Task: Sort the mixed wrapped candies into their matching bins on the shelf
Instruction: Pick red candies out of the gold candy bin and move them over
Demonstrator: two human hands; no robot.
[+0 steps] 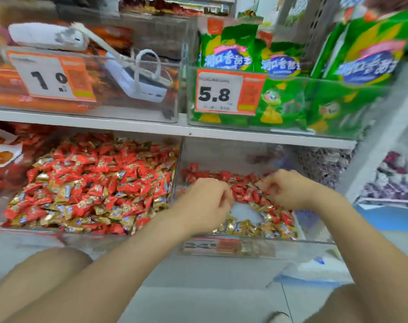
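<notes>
Two clear bins stand side by side on the lower shelf. The left bin (61, 237) is heaped with red and gold wrapped candies (93, 183). The right bin (314, 238) holds a thinner layer of red candies (242, 194) at the back and gold candies (245, 227) at the front, with a bare patch of floor between. Both my hands are inside the right bin. My left hand (207, 197) is curled with its fingertips down among the red candies. My right hand (284, 190) is curled too, fingers pinching at the red candies; what either hand holds is hidden.
The upper shelf (151, 129) carries a clear bin of orange sausages (35, 103) with a white device and a bin of green snack bags (280, 66). Purple packs (389, 183) lie to the right. My knees are at the bottom of the frame.
</notes>
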